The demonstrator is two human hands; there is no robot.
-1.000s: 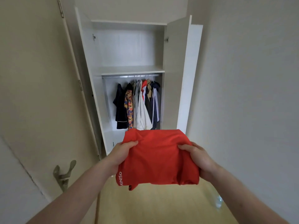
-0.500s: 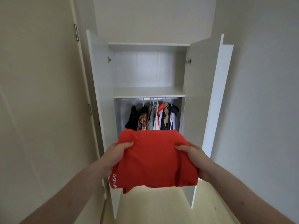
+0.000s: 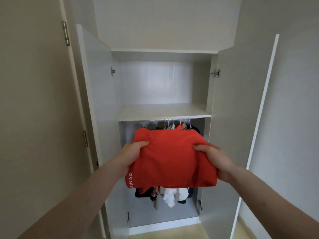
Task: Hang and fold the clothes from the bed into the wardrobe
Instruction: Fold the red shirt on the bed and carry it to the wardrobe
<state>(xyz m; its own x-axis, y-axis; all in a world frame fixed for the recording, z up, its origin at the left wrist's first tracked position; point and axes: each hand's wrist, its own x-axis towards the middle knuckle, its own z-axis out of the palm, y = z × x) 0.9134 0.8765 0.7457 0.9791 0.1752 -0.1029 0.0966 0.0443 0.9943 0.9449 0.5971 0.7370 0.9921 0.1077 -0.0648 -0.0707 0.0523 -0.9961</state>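
Observation:
A folded red garment point(image 3: 170, 157) with white lettering on its lower left edge is held flat in front of the open white wardrobe point(image 3: 224, 118). My left hand point(image 3: 133, 153) grips its left side and my right hand point(image 3: 214, 159) grips its right side, thumbs on top. The garment sits just below the level of the wardrobe's bare middle shelf point(image 3: 164, 112). Behind it, several clothes hang from a rail point(image 3: 172, 120); their lower ends point(image 3: 170, 195) show under the garment.
Both wardrobe doors stand open: the left door point(image 3: 96, 100) and the right door point(image 3: 241, 118). A room door with hinges point(image 3: 66, 33) is at the left. A plain wall is on the right, wooden floor point(image 3: 181, 234) below.
I have come closer to the wardrobe, which now fills the view. The red garment has risen toward the shelf level, still held in both hands.

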